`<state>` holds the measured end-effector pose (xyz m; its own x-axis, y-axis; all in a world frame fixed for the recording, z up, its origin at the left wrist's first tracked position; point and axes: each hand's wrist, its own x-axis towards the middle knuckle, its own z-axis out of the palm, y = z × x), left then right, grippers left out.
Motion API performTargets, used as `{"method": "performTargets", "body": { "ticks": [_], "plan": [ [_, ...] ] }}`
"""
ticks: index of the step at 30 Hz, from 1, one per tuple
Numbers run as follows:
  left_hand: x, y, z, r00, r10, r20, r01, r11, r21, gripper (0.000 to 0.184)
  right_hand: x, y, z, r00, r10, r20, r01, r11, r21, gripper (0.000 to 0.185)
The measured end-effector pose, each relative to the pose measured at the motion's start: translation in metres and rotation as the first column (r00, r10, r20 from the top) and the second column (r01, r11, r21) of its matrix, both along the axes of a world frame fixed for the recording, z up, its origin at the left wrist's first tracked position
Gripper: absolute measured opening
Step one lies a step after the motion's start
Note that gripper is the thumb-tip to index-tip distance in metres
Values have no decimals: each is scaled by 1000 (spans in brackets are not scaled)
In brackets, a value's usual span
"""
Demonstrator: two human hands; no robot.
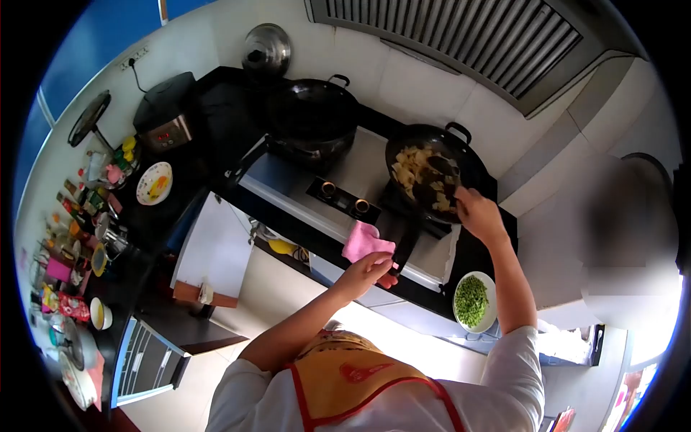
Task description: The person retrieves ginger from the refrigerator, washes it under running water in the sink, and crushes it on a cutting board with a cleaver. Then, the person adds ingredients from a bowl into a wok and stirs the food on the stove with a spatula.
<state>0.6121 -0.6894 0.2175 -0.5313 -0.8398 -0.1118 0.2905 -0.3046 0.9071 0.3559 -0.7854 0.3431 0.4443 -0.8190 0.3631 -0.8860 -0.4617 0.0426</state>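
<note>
A black wok (468, 162) with pale sliced food (410, 164) in it sits on the right burner. My right hand (479, 214) is closed at the wok's right rim, around a dark spatula (442, 167) whose head lies among the food. Beside the end of the long wok handle (408, 241), my left hand (366, 276) is closed on a pink cloth (368, 243). Whether those fingers also grip the handle I cannot tell. To the right of the stove stands a white bowl (491, 288) of chopped greens (471, 302).
A second black wok (313, 108) rests on the left burner. A metal lid (266, 52) leans on the wall near a rice cooker (165, 119). A bowl with yellow food (155, 183) and several bottles line the left counter. A cabinet door (212, 248) hangs open below.
</note>
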Motion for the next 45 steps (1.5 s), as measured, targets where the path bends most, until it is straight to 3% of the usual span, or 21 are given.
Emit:
{"method": "performTargets", "body": {
  "ticks": [2,3,6,8,9,12,13,15,17,20,23,25,27,29,33,38,40,43,45],
  "plan": [
    [27,3,-7,1000,25,-16,-24,999,22,42,-3,-6,13,989,-67,135,67,998,8,15],
    [46,3,-10,997,56,56,-57,998,17,40,-6,-11,15,978,-89,187,89,996,11,17],
    [121,0,-17,921,330,206,-356,929,105,35,-17,-45,2,975,-78,207,75,997,24,17],
    [179,-6,-16,778,601,181,-626,768,139,29,-8,-63,-10,970,-124,210,120,992,35,16],
    [212,-11,-20,674,712,196,-737,662,132,26,-5,-71,-19,969,-58,241,62,998,-11,16],
    [316,-31,-25,330,928,173,-939,305,158,21,22,-57,-4,969,-11,247,-24,990,140,12],
    [356,-40,-37,256,955,152,-961,234,146,20,28,-50,-2,971,89,221,-120,984,132,10],
    [424,-61,-54,117,973,201,-980,79,185,20,54,-19,28,988,116,105,-139,957,255,9],
    [481,-83,-62,105,954,282,-958,22,285,24,67,4,48,987,101,125,-135,944,302,8],
    [546,-106,-99,76,948,309,-941,-35,337,39,85,36,84,992,-107,63,77,929,361,8],
    [574,-114,-109,62,969,238,-883,-57,465,41,101,65,110,981,-192,7,179,928,325,11],
    [590,-112,-119,135,981,141,-882,54,468,38,111,81,113,971,-241,-2,229,924,307,13],
    [593,-113,-127,102,981,163,-903,22,429,37,122,93,113,936,-344,74,295,882,368,15],
    [594,-112,-124,109,979,175,-905,25,425,37,125,87,98,906,-417,72,339,816,468,15],
    [589,-102,-111,139,979,148,-939,82,334,38,102,52,41,945,-321,59,280,889,363,14],
    [574,-76,-42,308,949,68,-938,291,190,46,66,34,16,958,-218,184,188,968,168,14],
    [561,-73,3,351,930,111,-930,333,157,49,51,37,16,895,-231,381,192,972,136,15],
    [523,-78,71,454,886,93,-891,452,45,49,35,18,14,871,-284,402,242,958,154,15],
    [481,-87,113,520,849,88,-847,526,-70,51,40,-5,12,929,-193,315,179,981,73,26]
  ]
}}
